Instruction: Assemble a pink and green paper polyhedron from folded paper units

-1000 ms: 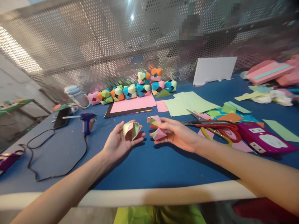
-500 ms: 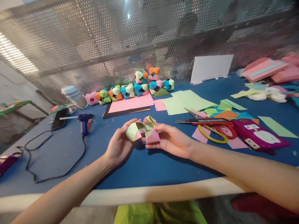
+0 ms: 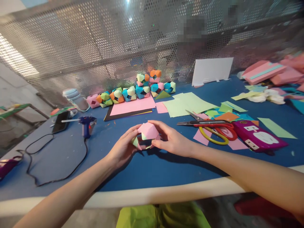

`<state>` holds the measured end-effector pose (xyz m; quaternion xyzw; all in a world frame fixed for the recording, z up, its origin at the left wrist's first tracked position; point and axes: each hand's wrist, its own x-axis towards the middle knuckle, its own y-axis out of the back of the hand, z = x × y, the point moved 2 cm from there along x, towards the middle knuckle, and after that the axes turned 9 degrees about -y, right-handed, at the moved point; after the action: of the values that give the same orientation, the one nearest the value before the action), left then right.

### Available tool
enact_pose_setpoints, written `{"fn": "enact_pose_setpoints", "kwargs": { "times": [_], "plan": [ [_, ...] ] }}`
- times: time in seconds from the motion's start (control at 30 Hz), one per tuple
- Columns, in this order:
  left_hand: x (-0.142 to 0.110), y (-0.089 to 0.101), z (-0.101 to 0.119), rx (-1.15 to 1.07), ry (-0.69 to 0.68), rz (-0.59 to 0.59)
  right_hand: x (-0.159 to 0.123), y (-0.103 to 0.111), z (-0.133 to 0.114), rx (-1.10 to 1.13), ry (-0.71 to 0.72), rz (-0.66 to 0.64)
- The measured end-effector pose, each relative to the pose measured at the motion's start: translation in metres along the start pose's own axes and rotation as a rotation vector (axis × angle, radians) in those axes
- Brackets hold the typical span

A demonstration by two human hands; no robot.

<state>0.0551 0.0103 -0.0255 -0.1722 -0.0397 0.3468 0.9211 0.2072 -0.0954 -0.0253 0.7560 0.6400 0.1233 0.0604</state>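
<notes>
A folded paper ball point(image 3: 147, 134) of pink and pale green pieces sits between both my hands, just above the blue table point(image 3: 166, 164). My left hand point(image 3: 123, 147) cups it from the left with fingers curled under it. My right hand point(image 3: 169, 141) grips it from the right, thumb over its pink top. Both hands press on the same piece.
Finished coloured paper balls point(image 3: 142, 88) are stacked at the back by the mesh wall. Pink and green sheets point(image 3: 182, 104), red-and-yellow scissors point(image 3: 213, 128) and a purple power strip point(image 3: 258, 137) lie to the right. A blue glue gun point(image 3: 86, 123) with its cord and a phone point(image 3: 60, 120) lie to the left.
Two separate folded halves, one in each hand, have come together into one ball. Both hands closed in toward the middle and now hold it jointly.
</notes>
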Motion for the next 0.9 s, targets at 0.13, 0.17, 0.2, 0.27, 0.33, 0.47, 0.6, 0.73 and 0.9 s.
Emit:
{"fn": "enact_pose_setpoints", "kwargs": {
  "times": [0.13,0.17,0.2,0.27,0.33,0.47,0.6,0.73,0.9],
  "plan": [
    [0.0,0.0,0.0,0.01,-0.005,-0.014,-0.004,0.0,-0.004,-0.184,0.087,0.01],
    [0.0,0.0,0.0,0.004,-0.008,-0.021,-0.004,0.0,-0.005,-0.202,0.096,0.011],
    [0.0,0.001,0.001,0.001,-0.007,-0.029,-0.004,0.0,-0.005,-0.218,0.105,0.013],
    [0.0,0.001,0.001,0.006,0.007,-0.053,-0.004,0.0,-0.005,-0.245,0.136,0.011],
    [-0.001,0.001,0.002,0.013,0.021,-0.074,-0.004,-0.001,-0.004,-0.27,0.181,0.001],
    [-0.002,0.001,0.002,0.018,0.021,-0.089,-0.005,-0.002,-0.002,-0.326,0.3,0.009],
    [-0.002,0.001,0.005,-0.028,-0.008,-0.082,-0.006,-0.002,-0.002,-0.392,0.453,0.061],
    [-0.003,0.004,0.013,-0.039,-0.103,-0.045,-0.007,0.002,-0.003,-0.434,0.526,0.13],
    [-0.005,0.01,0.024,0.056,-0.258,-0.012,-0.007,0.005,-0.004,-0.424,0.555,0.163]
  ]
}}
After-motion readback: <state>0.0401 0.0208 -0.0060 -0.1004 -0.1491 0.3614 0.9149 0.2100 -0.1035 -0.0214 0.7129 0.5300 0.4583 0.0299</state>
